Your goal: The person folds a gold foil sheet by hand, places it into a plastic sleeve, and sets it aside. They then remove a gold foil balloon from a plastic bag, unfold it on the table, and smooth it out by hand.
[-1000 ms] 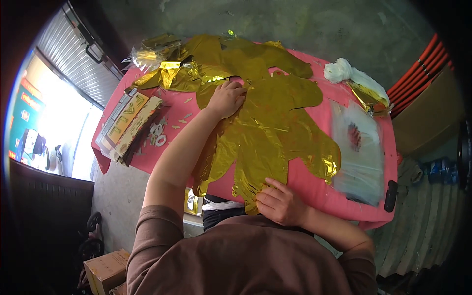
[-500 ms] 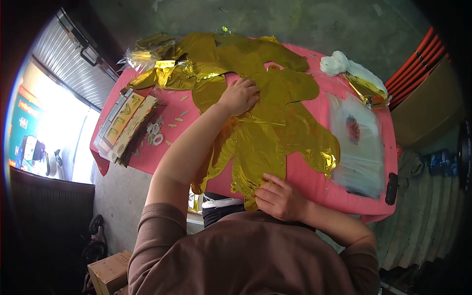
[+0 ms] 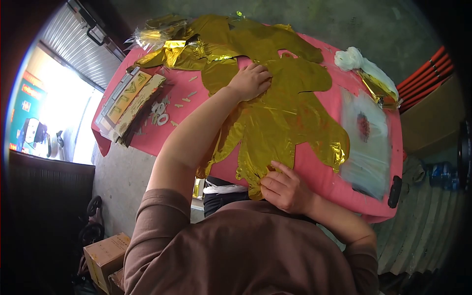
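Note:
A large flat gold foil balloon with rounded lobes lies spread over the pink-covered table, overlapping more gold foil at the far side. My left hand is on its middle, fingers bent and closed against the foil; the fingertips are partly hidden. At the near edge, my right hand grips the narrow lower end of the balloon, with the index finger lifted a little. The thumb of that hand is out of sight.
Left on the table stands a stack of printed cards, beside white rings and small scattered strips. Clear plastic bags lie at the right, below a bundle of white string. A cardboard box sits on the floor at lower left.
The view has shifted, so the table and its things appear slightly higher and further right. Both hands stay at nearly the same places on the foil.

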`<state>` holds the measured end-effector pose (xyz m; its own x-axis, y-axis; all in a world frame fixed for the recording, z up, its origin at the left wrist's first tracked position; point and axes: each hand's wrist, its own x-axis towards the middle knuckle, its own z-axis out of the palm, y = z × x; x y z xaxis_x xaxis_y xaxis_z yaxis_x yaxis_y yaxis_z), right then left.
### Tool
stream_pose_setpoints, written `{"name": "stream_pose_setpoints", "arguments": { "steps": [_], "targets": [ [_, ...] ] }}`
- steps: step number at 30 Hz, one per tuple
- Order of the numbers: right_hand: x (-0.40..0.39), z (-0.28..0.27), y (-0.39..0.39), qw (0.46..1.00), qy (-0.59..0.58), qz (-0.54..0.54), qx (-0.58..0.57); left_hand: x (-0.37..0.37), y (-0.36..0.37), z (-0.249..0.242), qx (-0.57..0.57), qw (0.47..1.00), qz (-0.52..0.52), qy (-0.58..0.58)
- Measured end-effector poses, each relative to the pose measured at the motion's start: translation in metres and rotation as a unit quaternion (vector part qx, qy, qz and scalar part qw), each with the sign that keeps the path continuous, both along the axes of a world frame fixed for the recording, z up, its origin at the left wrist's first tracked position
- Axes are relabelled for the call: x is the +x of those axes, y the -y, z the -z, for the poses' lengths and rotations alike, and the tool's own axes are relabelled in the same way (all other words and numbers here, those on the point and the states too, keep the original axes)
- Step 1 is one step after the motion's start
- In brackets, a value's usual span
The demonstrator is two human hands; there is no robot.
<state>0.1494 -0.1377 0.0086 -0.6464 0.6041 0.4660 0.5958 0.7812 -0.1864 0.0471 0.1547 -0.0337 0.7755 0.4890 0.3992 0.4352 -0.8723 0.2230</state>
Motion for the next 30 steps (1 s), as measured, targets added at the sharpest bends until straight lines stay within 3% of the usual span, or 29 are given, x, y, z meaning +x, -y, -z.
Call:
{"name": "stream_pose_setpoints", "arguments": {
  "steps": [14,20,22,30],
  "targets": [
    [-0.001,0.003,0.001,1.000,0.002,0.002,0.007,-0.002,-0.005,-0.002,-0.016,1.000,0.019,-0.012],
    [-0.001,0.002,0.002,1.000,0.000,0.002,0.012,0.003,-0.005,-0.007,0.060,0.998,0.009,-0.037],
    [-0.001,0.003,0.002,1.000,0.001,0.003,0.018,0.012,-0.007,-0.004,0.001,0.999,0.041,0.007],
    [0.001,0.005,0.001,1.000,0.010,-0.012,0.016,0.031,0.010,-0.007,0.004,1.000,0.020,0.017]
  ]
}}
